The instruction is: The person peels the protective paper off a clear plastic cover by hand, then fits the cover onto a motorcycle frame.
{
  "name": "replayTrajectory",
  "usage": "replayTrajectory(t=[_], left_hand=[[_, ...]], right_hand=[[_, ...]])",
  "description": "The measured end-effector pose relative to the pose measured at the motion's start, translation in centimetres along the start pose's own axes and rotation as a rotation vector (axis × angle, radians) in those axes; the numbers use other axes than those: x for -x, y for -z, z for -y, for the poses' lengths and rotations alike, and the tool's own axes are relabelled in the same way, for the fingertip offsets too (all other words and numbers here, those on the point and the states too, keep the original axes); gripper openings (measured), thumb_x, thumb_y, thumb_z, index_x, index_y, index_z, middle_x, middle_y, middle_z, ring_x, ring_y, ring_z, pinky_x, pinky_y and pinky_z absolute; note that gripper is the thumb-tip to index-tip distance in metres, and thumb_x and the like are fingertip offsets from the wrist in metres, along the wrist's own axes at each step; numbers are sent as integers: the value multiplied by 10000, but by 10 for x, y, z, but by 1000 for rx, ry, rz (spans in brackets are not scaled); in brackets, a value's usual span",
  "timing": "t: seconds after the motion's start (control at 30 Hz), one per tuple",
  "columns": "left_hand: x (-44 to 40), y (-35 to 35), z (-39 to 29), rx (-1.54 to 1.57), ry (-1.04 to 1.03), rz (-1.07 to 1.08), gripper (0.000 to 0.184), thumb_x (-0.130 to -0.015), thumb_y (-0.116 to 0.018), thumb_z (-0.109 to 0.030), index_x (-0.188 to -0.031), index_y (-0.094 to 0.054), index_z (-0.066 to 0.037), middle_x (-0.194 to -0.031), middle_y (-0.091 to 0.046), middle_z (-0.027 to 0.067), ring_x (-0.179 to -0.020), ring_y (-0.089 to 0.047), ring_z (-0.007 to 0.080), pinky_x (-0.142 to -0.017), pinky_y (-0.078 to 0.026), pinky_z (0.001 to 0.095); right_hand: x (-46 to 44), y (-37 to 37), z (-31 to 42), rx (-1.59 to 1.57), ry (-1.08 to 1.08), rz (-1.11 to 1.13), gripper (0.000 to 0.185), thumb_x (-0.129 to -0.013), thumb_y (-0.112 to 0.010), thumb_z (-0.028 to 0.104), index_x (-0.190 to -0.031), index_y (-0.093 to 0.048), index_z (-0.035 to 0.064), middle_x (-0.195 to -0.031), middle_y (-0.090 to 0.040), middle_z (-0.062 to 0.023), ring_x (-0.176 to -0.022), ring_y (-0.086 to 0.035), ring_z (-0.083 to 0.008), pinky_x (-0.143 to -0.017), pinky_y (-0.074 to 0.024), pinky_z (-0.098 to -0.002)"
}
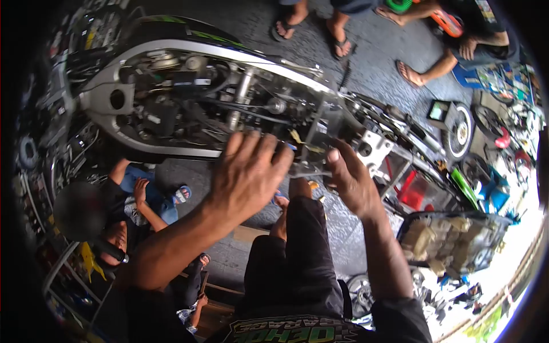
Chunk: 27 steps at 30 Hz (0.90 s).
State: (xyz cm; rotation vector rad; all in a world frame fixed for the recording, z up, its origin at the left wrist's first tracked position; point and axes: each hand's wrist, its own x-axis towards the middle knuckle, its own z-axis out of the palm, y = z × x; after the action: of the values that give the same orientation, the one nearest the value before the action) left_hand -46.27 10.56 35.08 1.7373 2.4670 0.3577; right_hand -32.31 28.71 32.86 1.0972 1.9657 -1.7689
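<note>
Below me lies a partly stripped motorcycle, its silver frame rail (251,54) looping around exposed wiring, hoses and metal parts. My left hand (249,171) is over the near rail, palm down, with its fingers apart and slightly bent; the fingertips are partly hidden. My right hand (354,183) is at the near edge of a see-through plastic piece (325,123). Its thumb lies over that edge, and the other fingers are mostly out of sight beneath. The left index finger is close to the same piece's left side. A silver metal block (372,150) sits right of the right thumb.
Another person (151,197) sits at the lower left. Bare legs and sandals (341,47) show on the far side, near a crouching person (477,46). A wheel (457,131), a grey tray-like part (452,243) and scattered parts lie to the right.
</note>
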Motion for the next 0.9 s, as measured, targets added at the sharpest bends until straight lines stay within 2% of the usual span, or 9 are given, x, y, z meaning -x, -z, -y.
replayTrajectory(t=[0.13, 0.27, 0.4, 0.5, 0.53, 0.67, 0.77, 0.83, 0.9], left_hand=[[3, 6, -2, 78, 75, 53, 291, -797, -681, -105, -1079, -664, -37, -1031, -621, 165, -957, -594, 291, -845, -449, 406], [2, 70, 9, 1083, 232, -294, 284, -697, -732, -64, -948, -608, -17, -872, -605, 123, -820, -606, 261, -754, -484, 367], [32, 125, 25, 1725, -160, -473, 232, -737, -732, -112, -913, -605, -29, -834, -603, 110, -768, -600, 239, -694, -470, 350], [46, 142, 29, 1786, -284, -490, 207, -768, -732, -147, -886, -603, -38, -806, -602, 100, -729, -595, 222, -650, -460, 338], [48, 145, 31, 1797, -309, -483, 202, -778, -732, -159, -878, -603, -41, -797, -602, 96, -716, -593, 216, -635, -457, 334], [52, 152, 38, 1789, -335, -481, 204, -818, -732, -206, -842, -600, -53, -759, -600, 83, -665, -587, 194, -575, -443, 318], [51, 154, 43, 1724, -301, -458, 227, -848, -732, -242, -816, -598, -62, -731, -599, 73, -626, -582, 177, -531, -433, 306], [46, 145, 46, 1602, -167, -421, 250, -869, -732, -265, -798, -596, -68, -712, -598, 66, -600, -578, 166, -501, -427, 297], [28, 117, 33, 1186, 568, -323, 314, -883, -716, -317, -805, -585, -41, -677, -598, 75, -564, -589, 201, -493, -445, 317]], right_hand=[[0, -28, 6, -189, 71, -10, 1214, -793, -640, 753, -1502, -191, -124, -1445, -414, -348, -1363, -426, -361, -1124, -333, -399], [-4, -30, 8, -215, 90, 3, 1269, -787, -700, 699, -1498, -100, -163, -1472, -370, -347, -1396, -377, -364, -1133, -323, -388], [1, -27, 30, -251, -29, 33, 1200, -810, -728, 632, -1519, -119, -122, -1475, -378, -318, -1380, -393, -349, -1124, -336, -410], [-3, -28, 48, -272, 39, 68, 1053, -861, -687, 605, -1542, -193, -29, -1469, -431, -218, -1339, -439, -314, -1075, -389, -407], [-3, -28, 55, -159, -23, 36, 1095, -790, -593, 794, -1569, -256, 102, -1550, -365, -160, -1418, -352, -372, -1008, -410, -553], [-16, -12, 49, -246, -99, 72, 1015, -849, -547, 765, -1543, -286, 72, -1449, -454, -215, -1314, -482, -375, -927, -522, -500], [-23, -10, 54, -196, -178, 63, 1135, -781, -532, 848, -1548, -257, 57, -1540, -376, -179, -1386, -390, -391, -1006, -384, -618], [-26, -9, 60, -221, -181, 96, 1128, -783, -545, 837, -1550, -247, 66, -1537, -372, -193, -1378, -406, -402, -1001, -393, -640], [-29, -8, 65, -224, -179, 88, 1117, -785, -561, 824, -1550, -250, 71, -1543, -357, -196, -1374, -411, -410, -992, -403, -645]])
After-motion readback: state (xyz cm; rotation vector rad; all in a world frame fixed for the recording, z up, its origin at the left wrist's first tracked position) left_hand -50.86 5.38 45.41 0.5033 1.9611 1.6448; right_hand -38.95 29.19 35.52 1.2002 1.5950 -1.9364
